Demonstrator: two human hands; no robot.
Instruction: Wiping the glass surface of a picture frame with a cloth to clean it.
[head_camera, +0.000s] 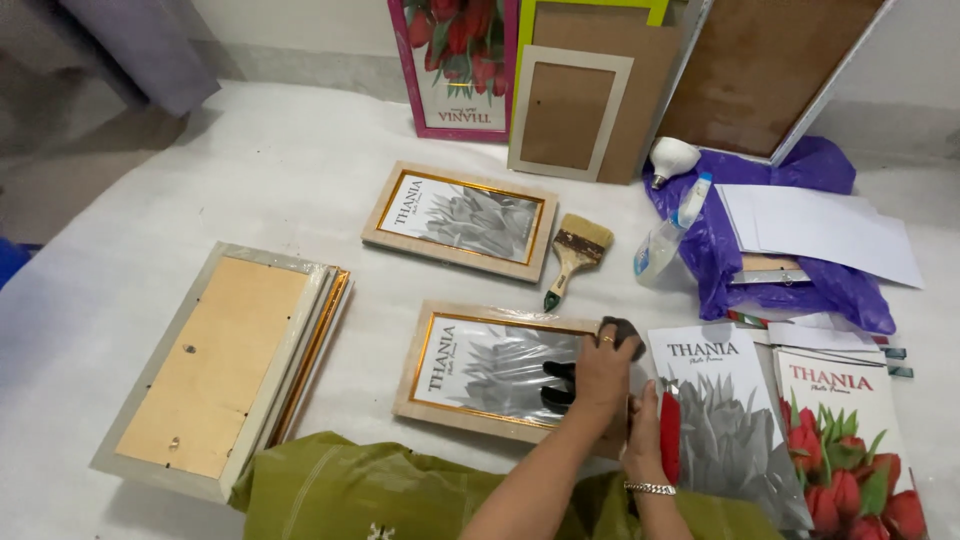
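A light wooden picture frame (480, 365) with a gold inner edge and a grey plant print lies flat in front of me, its glass covered in shiny film. My left hand (600, 375), wearing a ring, rests on the frame's right end and presses a dark cloth (622, 333) onto its top right corner. My right hand (643, 430), with a silver bracelet, sits at the frame's lower right corner and grips a narrow red object (670, 440). What that red object is cannot be told.
A second matching frame (460, 218) lies further away, with a paintbrush (575, 255) and a spray bottle (665, 240) to its right. Face-down frames (220, 360) are stacked on the left. Loose prints (725, 420), a purple bag (800, 270) and white sheets (820, 230) lie on the right. More frames (570, 110) lean on the wall.
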